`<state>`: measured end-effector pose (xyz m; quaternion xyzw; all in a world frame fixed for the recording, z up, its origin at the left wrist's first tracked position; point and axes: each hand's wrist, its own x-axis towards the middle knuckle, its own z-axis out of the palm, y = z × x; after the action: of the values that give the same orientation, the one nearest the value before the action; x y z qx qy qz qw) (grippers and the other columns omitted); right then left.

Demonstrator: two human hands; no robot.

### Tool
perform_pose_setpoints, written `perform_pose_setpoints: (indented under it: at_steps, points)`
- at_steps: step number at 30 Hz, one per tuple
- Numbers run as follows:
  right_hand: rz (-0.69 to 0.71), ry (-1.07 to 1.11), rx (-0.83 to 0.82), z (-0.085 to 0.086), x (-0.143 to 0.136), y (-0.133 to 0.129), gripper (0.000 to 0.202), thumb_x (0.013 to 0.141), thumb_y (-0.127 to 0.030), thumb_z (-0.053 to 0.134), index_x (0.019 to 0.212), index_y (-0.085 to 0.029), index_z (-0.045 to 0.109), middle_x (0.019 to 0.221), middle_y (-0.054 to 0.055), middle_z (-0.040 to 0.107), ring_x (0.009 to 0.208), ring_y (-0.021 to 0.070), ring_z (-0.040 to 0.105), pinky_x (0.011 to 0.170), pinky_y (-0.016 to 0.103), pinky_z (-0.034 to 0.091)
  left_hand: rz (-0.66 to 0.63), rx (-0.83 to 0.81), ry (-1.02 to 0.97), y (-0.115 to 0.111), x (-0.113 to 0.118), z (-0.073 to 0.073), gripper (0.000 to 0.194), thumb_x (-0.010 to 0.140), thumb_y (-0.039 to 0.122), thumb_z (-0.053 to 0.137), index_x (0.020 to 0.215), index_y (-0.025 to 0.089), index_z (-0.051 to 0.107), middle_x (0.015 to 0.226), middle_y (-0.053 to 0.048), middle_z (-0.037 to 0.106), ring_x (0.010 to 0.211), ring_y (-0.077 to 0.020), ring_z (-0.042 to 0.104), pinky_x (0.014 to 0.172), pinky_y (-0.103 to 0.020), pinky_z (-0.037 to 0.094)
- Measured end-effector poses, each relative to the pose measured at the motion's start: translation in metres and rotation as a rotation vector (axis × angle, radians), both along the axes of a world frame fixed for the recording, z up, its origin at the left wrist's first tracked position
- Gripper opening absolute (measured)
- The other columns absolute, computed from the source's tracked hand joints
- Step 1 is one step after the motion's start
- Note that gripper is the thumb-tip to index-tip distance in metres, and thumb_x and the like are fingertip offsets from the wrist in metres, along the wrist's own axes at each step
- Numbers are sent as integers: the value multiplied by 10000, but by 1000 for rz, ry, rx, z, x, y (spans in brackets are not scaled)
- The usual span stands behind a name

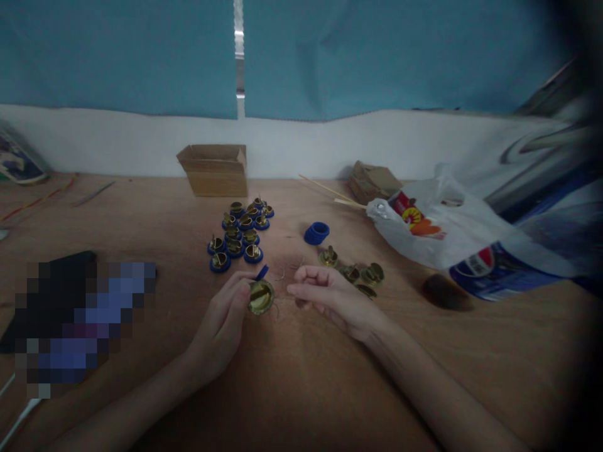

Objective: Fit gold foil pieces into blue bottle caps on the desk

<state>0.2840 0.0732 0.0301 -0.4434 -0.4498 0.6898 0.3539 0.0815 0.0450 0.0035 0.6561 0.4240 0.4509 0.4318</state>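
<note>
My left hand [225,317] is closed on a round brass-coloured cap [262,297] with a bar across its middle, the hollow side facing me. A blue ring [262,272] shows edge-on by the same fingers. To its right, my right hand [332,300] has thumb and fingers pinched together; whatever is between them is hidden. Thin wire loops [280,276] lie on the wood between the hands. Beyond my left hand stand several brass caps with blue rings [234,248]. Several brass caps without blue rings [351,273] lie past my right hand, near a stack of blue rings [316,234].
A small open cardboard box [219,179] stands at the back by the wall. To the right are a brown package [374,182], wooden sticks, a white plastic bag [426,242] and a blue Pepsi wrapper [509,273]. A dark, pixelated object [80,320] lies at left.
</note>
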Motion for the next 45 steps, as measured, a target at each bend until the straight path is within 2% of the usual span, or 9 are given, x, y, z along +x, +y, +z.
perform_pose_setpoints:
  at_steps: [5,10,14,18,22,31,45]
  points:
    - [-12,55,-62,0,2,1,316,552,-169,863,668,-175,570,550,-96,485,489,41,397,439,168,264,5,-12,-3,-1,0,-1,327,1015,321,284,1055,191,582,991,-34,585,933,-173,562,844,-277,407]
    - [-23,139,-92,-2,3,1,327,554,-152,869,740,-177,602,642,-71,549,596,59,518,526,163,380,-2,0,-1,-1,-1,-1,345,1013,325,280,1043,187,596,1002,-43,587,948,-183,566,859,-289,411]
    - [-47,189,-66,-6,3,1,316,608,-160,850,843,-184,639,749,-52,583,656,63,547,607,176,442,12,8,14,0,0,-1,342,1010,311,289,1034,186,606,1003,-45,595,947,-186,570,858,-290,417]
    - [-55,202,-30,-7,4,0,302,651,-177,831,912,-190,680,879,-15,622,751,79,566,676,191,470,7,10,14,-1,0,1,348,1010,305,282,1042,184,607,1008,-48,597,952,-188,574,864,-292,419]
    - [-27,209,-55,-4,4,1,264,669,-219,827,904,-174,714,880,10,652,809,95,591,722,192,474,5,4,14,-1,0,2,350,1012,306,278,1056,188,604,1027,-54,591,968,-191,571,880,-298,416]
    - [-61,193,-91,-5,4,2,277,589,-204,876,802,-177,701,763,-35,631,667,69,587,651,179,483,4,16,0,-2,1,3,366,1008,329,282,1029,175,614,1025,-67,600,946,-200,579,851,-300,432]
    - [-55,175,-79,-2,4,1,278,600,-220,871,785,-166,671,744,-41,636,616,66,598,617,198,473,8,16,25,-1,1,3,369,1007,349,282,980,175,606,1045,-71,585,965,-203,558,831,-306,435]
